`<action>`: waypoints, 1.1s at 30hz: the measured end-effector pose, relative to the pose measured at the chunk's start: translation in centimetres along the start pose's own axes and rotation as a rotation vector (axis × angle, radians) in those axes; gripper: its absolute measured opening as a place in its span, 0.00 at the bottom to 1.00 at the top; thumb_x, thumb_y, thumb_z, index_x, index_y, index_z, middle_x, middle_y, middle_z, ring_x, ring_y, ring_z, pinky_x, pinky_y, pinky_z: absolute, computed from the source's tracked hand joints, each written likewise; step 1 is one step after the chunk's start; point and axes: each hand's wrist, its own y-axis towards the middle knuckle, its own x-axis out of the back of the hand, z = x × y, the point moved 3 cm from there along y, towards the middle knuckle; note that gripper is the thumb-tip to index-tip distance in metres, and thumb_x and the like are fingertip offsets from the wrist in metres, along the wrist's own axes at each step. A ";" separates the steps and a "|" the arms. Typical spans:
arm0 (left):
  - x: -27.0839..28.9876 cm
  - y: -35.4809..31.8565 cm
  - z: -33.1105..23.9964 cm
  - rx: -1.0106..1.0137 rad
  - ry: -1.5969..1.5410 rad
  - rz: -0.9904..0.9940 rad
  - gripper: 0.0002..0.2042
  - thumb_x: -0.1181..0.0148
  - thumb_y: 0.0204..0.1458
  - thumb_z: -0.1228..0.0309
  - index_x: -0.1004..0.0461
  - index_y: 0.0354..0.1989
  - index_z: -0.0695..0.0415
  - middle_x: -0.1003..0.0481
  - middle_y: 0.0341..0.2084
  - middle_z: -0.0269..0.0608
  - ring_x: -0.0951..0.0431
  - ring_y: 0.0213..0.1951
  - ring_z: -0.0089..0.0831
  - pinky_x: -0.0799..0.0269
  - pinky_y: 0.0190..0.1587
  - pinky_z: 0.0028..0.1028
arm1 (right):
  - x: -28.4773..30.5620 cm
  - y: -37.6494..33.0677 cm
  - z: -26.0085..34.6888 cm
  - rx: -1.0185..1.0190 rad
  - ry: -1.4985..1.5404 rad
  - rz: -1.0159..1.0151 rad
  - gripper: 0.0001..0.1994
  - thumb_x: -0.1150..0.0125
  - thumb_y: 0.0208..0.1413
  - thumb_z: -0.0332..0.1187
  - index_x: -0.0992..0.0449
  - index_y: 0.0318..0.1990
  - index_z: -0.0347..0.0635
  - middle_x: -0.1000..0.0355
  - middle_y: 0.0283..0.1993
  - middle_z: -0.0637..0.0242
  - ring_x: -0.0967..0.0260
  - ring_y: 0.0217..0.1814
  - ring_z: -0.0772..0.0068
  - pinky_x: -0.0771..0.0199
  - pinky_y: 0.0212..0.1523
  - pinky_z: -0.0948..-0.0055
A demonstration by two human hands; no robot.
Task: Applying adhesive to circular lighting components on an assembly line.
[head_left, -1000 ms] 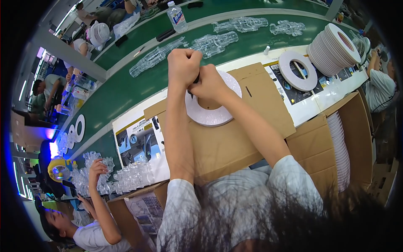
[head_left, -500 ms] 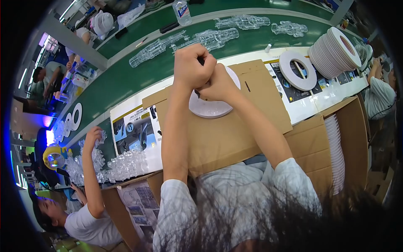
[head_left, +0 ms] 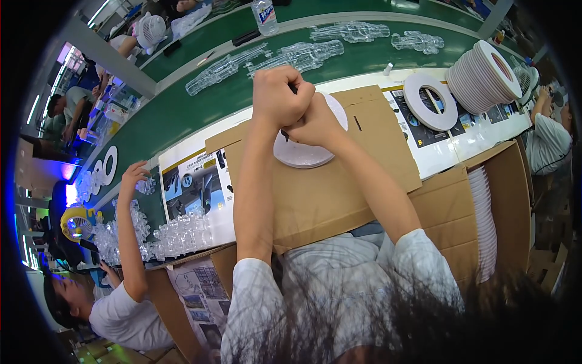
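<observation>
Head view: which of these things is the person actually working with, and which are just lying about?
In use:
left hand and right hand, clasped together over the round white plastic disc
flat brown cardboard sheet under the disc

Lying about:
stack of white rings
single white ring
clear plastic bottle
clear plastic parts on the green belt

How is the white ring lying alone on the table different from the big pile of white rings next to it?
The single white ring lies flat on the printed sheets, so its open middle shows. The pile of white rings holds many, stacked together and leaning on edge. The single ring sits nearer the person's hands; the pile sits farther right. Both are white, round, with a hole.
</observation>
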 end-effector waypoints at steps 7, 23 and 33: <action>0.2 -0.2 -0.1 0.005 0.007 -0.011 0.08 0.43 0.37 0.71 0.27 0.14 0.63 0.29 0.11 0.44 0.30 0.14 0.32 0.34 0.21 0.27 | -0.4 -0.1 -0.2 0.012 -0.001 0.001 0.09 0.33 0.37 0.29 0.25 0.27 0.37 0.24 0.23 0.62 0.25 0.28 0.68 0.27 0.30 0.72; 1.4 -1.7 -0.7 0.030 0.091 -0.010 0.09 0.42 0.35 0.70 0.26 0.14 0.64 0.29 0.11 0.45 0.30 0.13 0.35 0.34 0.20 0.28 | -2.2 -0.7 -0.8 0.163 0.120 -0.035 0.10 0.33 0.36 0.31 0.24 0.28 0.39 0.24 0.22 0.63 0.24 0.27 0.63 0.27 0.30 0.70; 1.8 -2.0 -0.6 0.042 0.130 0.008 0.08 0.43 0.36 0.70 0.26 0.14 0.63 0.29 0.11 0.45 0.30 0.13 0.34 0.34 0.20 0.28 | -2.4 -1.0 -0.3 0.122 0.011 -0.024 0.08 0.33 0.36 0.31 0.25 0.24 0.39 0.25 0.21 0.62 0.25 0.26 0.62 0.29 0.28 0.70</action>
